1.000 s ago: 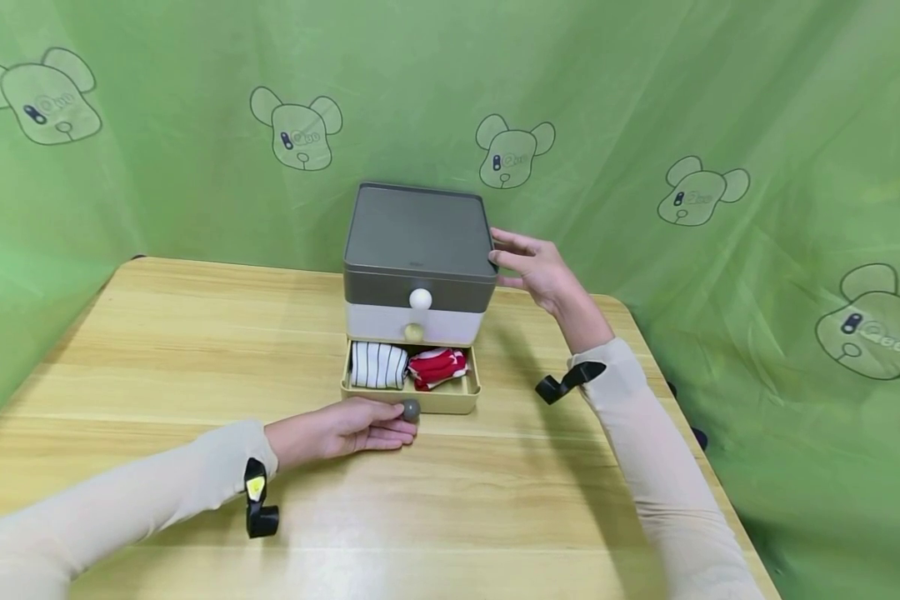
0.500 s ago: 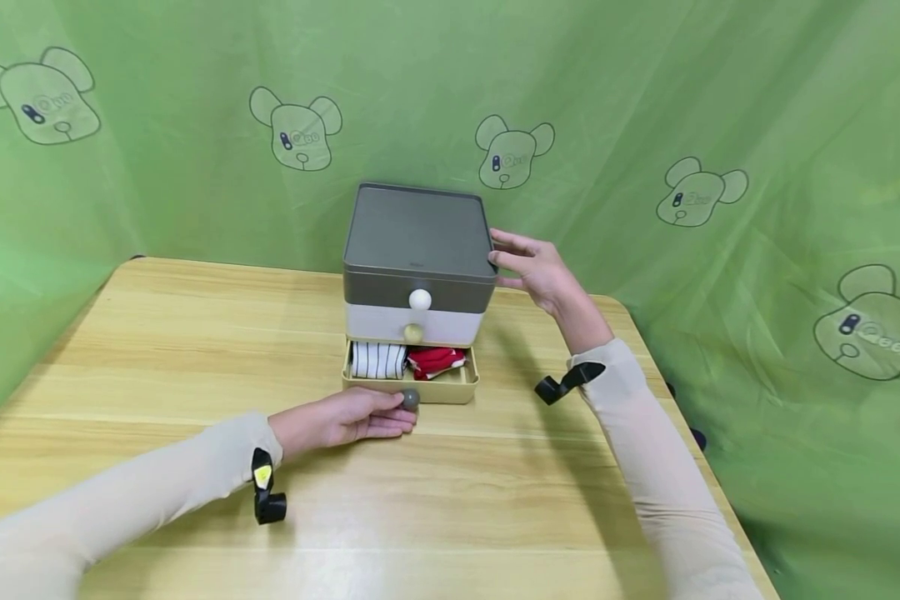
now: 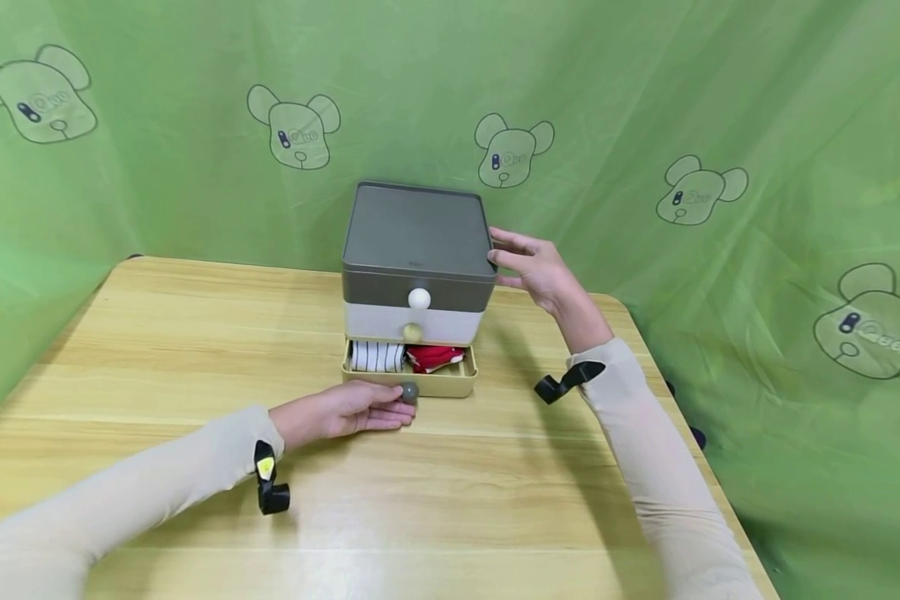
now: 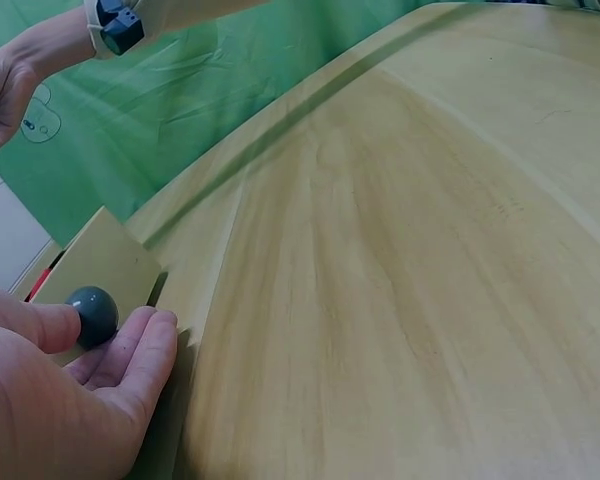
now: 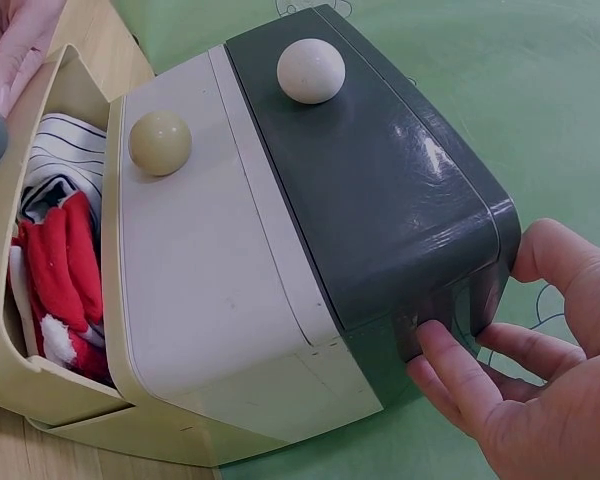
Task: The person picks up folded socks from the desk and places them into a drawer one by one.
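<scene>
A small drawer unit (image 3: 420,229) with a dark grey top tier, a white middle tier and a beige bottom tier stands on the table. Its beige bottom drawer (image 3: 442,385) is partly out. Inside lie a striped folded cloth (image 3: 377,357) and a red-and-white cloth (image 5: 62,265). My left hand (image 3: 348,410) holds the drawer's round grey knob (image 4: 93,316) between thumb and fingers, the fingers fairly straight beneath it. My right hand (image 3: 536,268) rests on the dark tier's right side, fingertips at the side opening (image 5: 440,312) and thumb by the top corner.
A white knob (image 5: 311,71) and a beige knob (image 5: 160,143) project from the upper tiers. Behind the wooden table (image 3: 195,333) hangs a green curtain (image 3: 412,75) with bear-head drawings. Black camera mounts sit on both wrists.
The beige drawer has slid inward, away from me, and my left hand has moved along with its knob. Less of the cloths shows now. My right hand has stayed in place.
</scene>
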Available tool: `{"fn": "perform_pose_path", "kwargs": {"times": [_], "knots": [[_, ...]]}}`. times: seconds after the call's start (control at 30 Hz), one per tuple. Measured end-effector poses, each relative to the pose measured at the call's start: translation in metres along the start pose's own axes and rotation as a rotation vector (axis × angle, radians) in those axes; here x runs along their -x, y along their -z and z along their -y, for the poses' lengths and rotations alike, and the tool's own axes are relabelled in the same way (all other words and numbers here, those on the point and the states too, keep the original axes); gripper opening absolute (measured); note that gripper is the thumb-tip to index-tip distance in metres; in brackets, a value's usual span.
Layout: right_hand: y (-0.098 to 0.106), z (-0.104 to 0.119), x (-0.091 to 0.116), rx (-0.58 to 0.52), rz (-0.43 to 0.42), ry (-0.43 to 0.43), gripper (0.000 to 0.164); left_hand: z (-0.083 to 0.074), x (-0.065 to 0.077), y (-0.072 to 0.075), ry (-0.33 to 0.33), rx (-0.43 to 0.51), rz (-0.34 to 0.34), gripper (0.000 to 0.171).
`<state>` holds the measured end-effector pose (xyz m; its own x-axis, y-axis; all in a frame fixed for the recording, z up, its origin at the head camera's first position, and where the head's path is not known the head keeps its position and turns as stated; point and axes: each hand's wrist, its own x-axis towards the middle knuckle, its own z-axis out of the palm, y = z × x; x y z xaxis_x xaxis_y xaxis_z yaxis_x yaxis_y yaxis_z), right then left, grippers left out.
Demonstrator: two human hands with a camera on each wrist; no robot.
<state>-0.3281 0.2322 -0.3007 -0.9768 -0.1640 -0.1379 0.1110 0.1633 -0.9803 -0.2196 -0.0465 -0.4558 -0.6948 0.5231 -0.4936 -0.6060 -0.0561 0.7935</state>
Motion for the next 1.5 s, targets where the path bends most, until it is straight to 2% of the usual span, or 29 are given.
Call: {"fn": "perform_pose_path", "kwargs": {"times": [0.67,1.5], "knots": [[0.001,0.0,0.0,-0.006,-0.005,0.004,0.059,-0.007,-0.01,0.003,-0.009,0.009,0.008,0.04],[0.0,0.0,0.0,-0.006,0.003,0.003,0.059,-0.019,-0.022,0.011,-0.023,0.019,-0.021,0.043]]}}
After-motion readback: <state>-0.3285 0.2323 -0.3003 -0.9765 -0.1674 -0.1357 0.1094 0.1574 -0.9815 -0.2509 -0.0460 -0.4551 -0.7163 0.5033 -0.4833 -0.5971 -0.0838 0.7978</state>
